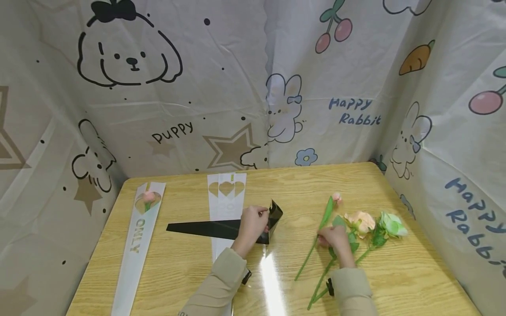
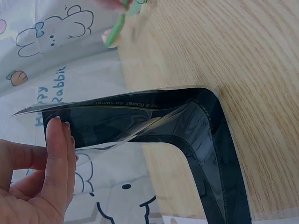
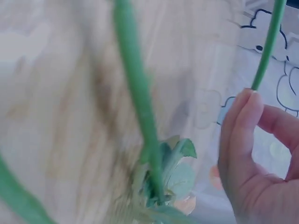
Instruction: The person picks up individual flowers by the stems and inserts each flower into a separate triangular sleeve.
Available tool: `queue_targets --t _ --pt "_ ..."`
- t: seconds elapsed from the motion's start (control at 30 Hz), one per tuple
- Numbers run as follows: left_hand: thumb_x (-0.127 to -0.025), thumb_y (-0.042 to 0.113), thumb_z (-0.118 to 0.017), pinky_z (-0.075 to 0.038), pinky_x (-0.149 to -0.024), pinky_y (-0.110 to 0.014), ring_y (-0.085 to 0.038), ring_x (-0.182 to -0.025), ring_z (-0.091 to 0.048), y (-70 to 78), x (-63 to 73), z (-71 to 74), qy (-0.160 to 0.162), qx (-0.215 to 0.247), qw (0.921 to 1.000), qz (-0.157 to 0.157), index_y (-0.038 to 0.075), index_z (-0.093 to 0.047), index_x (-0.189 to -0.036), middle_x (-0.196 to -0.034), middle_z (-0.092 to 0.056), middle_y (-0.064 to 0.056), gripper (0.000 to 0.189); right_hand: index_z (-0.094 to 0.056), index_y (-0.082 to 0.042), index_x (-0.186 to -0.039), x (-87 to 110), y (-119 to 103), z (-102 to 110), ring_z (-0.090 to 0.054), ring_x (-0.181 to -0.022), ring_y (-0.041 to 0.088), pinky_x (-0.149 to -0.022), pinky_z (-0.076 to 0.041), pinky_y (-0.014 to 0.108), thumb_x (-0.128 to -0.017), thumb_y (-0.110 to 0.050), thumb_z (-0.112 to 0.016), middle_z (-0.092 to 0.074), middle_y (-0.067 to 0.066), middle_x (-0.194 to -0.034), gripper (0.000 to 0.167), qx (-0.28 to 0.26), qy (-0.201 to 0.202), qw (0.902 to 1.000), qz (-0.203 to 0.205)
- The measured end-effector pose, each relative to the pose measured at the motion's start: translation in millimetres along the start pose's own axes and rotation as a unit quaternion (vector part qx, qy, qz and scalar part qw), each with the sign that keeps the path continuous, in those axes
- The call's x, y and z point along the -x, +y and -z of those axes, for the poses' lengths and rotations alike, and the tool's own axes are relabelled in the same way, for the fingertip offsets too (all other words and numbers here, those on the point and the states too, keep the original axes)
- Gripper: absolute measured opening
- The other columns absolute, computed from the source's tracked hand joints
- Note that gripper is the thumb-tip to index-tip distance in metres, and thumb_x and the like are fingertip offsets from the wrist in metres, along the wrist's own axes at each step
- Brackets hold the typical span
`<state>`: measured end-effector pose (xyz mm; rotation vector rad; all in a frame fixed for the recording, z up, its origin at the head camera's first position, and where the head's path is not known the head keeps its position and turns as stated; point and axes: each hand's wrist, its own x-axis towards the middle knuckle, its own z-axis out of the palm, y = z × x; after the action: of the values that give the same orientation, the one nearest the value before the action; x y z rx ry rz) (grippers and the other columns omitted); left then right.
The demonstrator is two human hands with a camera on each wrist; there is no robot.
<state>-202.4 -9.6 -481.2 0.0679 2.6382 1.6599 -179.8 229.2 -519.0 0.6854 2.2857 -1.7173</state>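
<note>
My left hand [image 1: 253,226] holds the open end of a black flower sleeve [image 1: 205,228], its fingers at the edge. This sleeve has clear plastic panels and small printed lettering along its black border [image 2: 163,100]. It is bent, with the mouth end raised and the narrow end lying leftward over white sleeves. My right hand [image 1: 335,239] pinches the green stem [image 3: 268,44] of an artificial flower with a small pink bud [image 1: 337,198] and one long leaf [image 1: 327,213]. Beside that hand lie a peach artificial rose [image 1: 360,224] and a pale green one [image 1: 392,224].
White sleeves with heart cutouts [image 1: 227,208] lie under the black one. At the left of the wooden table [image 1: 178,272] is a white sleeve marked ONLY [image 1: 136,245], with a pink flower showing through its heart window. Printed cloth [image 1: 221,87] hangs around the table.
</note>
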Motion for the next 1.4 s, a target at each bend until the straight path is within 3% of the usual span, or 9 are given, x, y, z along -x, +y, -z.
queue_targets --t 0.2,0.4,0.67,0.93,1.13,1.23,1.4 --pt "-0.088 0.006 -0.047 -0.05 -0.043 -0.023 -0.012 -0.042 -0.057 -0.2 -0.3 0.3 -0.003 0.004 1.0 0.004 -0.007 -0.065 -0.106 -0.066 -0.064 -0.01 0.028 -0.052 0.016 -0.101 -0.4 -9 3 -0.06 -0.065 0.007 -0.067 -0.053 0.02 -0.09 -0.005 -0.052 -0.059 0.004 -0.075 0.024 -0.089 -0.028 0.9954 0.021" --pt "-0.088 0.006 -0.047 -0.05 -0.043 -0.022 -0.011 -0.042 -0.057 0.1 -0.6 0.9 -0.006 0.004 1.0 0.003 -0.007 -0.065 -0.106 -0.068 -0.065 -0.01 0.028 -0.047 0.017 -0.114 -0.4 -19 5 -0.06 -0.071 0.005 -0.073 -0.051 0.016 -0.091 -0.006 -0.05 -0.057 0.001 -0.081 0.032 -0.197 -0.015 0.9798 0.033" --pt "-0.089 0.008 -0.047 -0.049 -0.043 -0.021 -0.012 -0.043 -0.058 2.4 0.6 0.4 -0.02 -0.004 0.9998 0.004 -0.007 -0.063 -0.109 -0.067 -0.065 -0.011 0.03 -0.056 0.005 -0.097 3.6 -39 6 -0.061 -0.071 0.007 -0.077 -0.051 0.018 -0.09 -0.006 -0.054 -0.06 0.0 -0.077 0.012 -0.314 0.033 0.9473 0.054" --pt "-0.088 0.006 -0.046 -0.048 -0.042 -0.021 -0.016 -0.044 -0.059 5.3 3.0 -2.4 -0.03 -0.011 0.9995 -0.006 -0.009 -0.061 -0.111 -0.066 -0.063 -0.009 0.031 -0.058 -0.001 -0.079 9.7 -58 6 -0.062 -0.069 0.009 -0.073 -0.052 0.019 -0.089 -0.003 -0.056 -0.06 0.002 -0.078 0.01 -0.399 0.089 0.9073 0.098" --pt "-0.086 0.005 -0.046 -0.048 -0.041 -0.021 -0.013 -0.043 -0.057 9.1 4.4 -5.0 -0.031 -0.019 0.9993 -0.007 -0.009 -0.062 -0.109 -0.068 -0.064 -0.01 0.031 -0.055 -0.001 -0.075 12.9 -66 1 -0.061 -0.066 0.01 -0.069 -0.053 0.018 -0.086 -0.001 -0.059 -0.059 0.004 -0.076 0.012 -0.418 0.132 0.8857 0.152" --pt "-0.086 0.005 -0.047 -0.048 -0.04 -0.02 -0.011 -0.041 -0.056 11.3 4.7 -6.6 -0.03 -0.023 0.9992 -0.007 -0.008 -0.063 -0.107 -0.073 -0.065 -0.013 0.029 -0.055 0.003 -0.082 15.0 -69 -2 -0.062 -0.066 0.009 -0.069 -0.053 0.018 -0.086 -0.002 -0.059 -0.059 0.003 -0.076 0.008 -0.398 0.156 0.8855 0.183" --pt "-0.086 0.006 -0.048 -0.047 -0.039 -0.019 -0.008 -0.04 -0.054 13.0 4.8 -11.2 -0.028 -0.043 0.9986 -0.016 -0.006 -0.065 -0.105 -0.079 -0.067 -0.015 0.028 -0.054 0.011 -0.093 17.9 -71 -9 -0.062 -0.066 0.008 -0.068 -0.053 0.018 -0.087 -0.002 -0.058 -0.06 0.003 -0.075 0.015 -0.344 0.194 0.8882 0.235"
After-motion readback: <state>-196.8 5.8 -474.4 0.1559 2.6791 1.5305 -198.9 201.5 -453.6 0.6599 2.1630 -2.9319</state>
